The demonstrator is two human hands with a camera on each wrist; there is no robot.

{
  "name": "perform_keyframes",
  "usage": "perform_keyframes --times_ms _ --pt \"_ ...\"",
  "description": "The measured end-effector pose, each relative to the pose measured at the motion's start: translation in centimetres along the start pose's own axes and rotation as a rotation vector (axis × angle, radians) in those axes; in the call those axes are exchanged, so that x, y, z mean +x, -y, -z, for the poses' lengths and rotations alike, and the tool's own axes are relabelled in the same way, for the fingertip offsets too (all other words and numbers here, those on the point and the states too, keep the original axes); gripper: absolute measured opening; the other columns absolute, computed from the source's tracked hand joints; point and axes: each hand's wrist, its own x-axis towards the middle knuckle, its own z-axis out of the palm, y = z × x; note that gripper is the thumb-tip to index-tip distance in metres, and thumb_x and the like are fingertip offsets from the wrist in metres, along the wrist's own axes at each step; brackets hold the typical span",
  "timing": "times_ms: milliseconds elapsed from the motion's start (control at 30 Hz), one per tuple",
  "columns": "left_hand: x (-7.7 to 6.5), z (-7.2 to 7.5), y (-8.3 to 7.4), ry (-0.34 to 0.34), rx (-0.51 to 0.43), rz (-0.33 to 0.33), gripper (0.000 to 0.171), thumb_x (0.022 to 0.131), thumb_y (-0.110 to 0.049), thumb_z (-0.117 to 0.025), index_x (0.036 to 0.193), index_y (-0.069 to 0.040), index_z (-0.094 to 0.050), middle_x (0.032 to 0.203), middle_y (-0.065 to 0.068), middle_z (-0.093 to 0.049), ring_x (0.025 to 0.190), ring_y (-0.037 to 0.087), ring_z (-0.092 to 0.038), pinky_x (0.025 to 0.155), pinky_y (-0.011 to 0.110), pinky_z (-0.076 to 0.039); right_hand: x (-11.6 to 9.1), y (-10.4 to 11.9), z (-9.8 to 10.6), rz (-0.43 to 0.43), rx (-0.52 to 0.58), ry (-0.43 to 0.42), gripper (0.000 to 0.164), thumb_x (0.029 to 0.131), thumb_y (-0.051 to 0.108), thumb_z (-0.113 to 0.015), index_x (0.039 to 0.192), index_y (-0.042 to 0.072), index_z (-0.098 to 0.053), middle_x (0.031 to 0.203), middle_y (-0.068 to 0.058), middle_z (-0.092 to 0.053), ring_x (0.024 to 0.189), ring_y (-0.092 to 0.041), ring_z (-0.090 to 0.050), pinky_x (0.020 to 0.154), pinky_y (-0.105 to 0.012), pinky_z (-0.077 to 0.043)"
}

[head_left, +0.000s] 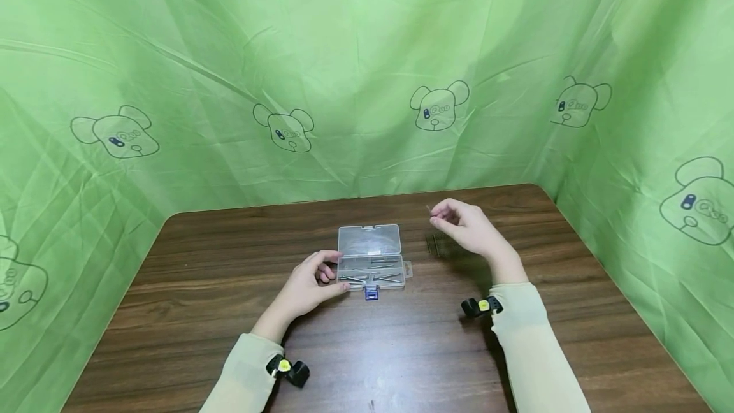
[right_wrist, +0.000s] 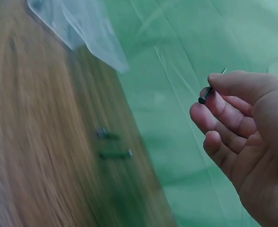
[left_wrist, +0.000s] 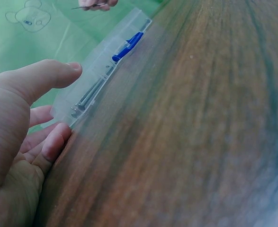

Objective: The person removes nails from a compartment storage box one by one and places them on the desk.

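Observation:
A clear plastic box [head_left: 371, 271] lies on the table with its lid [head_left: 369, 239] swung back. Several nails [head_left: 385, 266] are inside it, and a blue latch [head_left: 371, 292] hangs at its front. My left hand [head_left: 309, 282] grips the box's left end, thumb at the front corner and fingers along the side. Raised to the right of the box, my right hand [head_left: 467, 227] pinches a nail [right_wrist: 210, 91] between thumb and fingertips, its flat dark head showing in the right wrist view. Below that hand, a couple of nails [head_left: 434, 245] lie on the table, blurred in the right wrist view.
The brown wood-grain table [head_left: 201, 292] carries the box and loose nails. Green cloth [head_left: 355, 81] with printed bear outlines hangs behind the table and at both sides. A clear hanging tab [head_left: 408, 269] juts from the box's right end.

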Motion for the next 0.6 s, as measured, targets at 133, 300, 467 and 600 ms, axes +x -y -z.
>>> perform_keyframes --times_ms 133,300,467,600 --pt "0.0 0.0 0.0 -0.001 -0.003 -0.002 0.066 0.084 -0.026 -0.098 0.141 -0.014 -0.068 0.117 0.003 -0.071 0.089 0.013 -0.065 0.081 0.026 -0.055 -0.7 -1.6 1.3 -0.062 -0.018 -0.049 0.015 0.105 0.021 -0.076 0.113 0.009 -0.074 0.100 -0.003 -0.075 0.090 -0.014 -0.068 0.080 -0.026 -0.053" --pt "0.1 0.0 0.0 0.000 -0.003 -0.008 0.066 0.084 -0.026 -0.098 0.141 -0.012 -0.068 0.118 0.003 -0.070 0.089 0.013 -0.065 0.081 0.027 -0.055 -1.6 -3.0 2.4 -0.152 -0.016 -0.062 0.019 0.105 0.025 -0.077 0.113 0.008 -0.074 0.101 -0.006 -0.075 0.091 -0.017 -0.069 0.081 -0.026 -0.052" --pt "0.0 0.1 0.0 0.000 -0.001 -0.004 0.066 0.084 -0.026 -0.098 0.141 -0.012 -0.068 0.119 0.004 -0.070 0.089 0.014 -0.065 0.081 0.027 -0.055 -2.0 -4.3 2.3 -0.239 0.014 -0.006 0.025 0.104 0.028 -0.078 0.115 0.006 -0.073 0.100 -0.007 -0.076 0.087 -0.025 -0.073 0.076 -0.029 -0.054" --pt "0.0 0.1 -0.1 0.000 -0.002 -0.007 0.066 0.084 -0.026 -0.098 0.141 -0.011 -0.068 0.118 0.004 -0.070 0.089 0.014 -0.065 0.081 0.027 -0.055 -2.2 -5.0 1.5 -0.297 0.062 0.072 0.025 0.102 0.026 -0.081 0.113 0.004 -0.073 0.095 -0.007 -0.079 0.079 -0.024 -0.074 0.070 -0.030 -0.056"
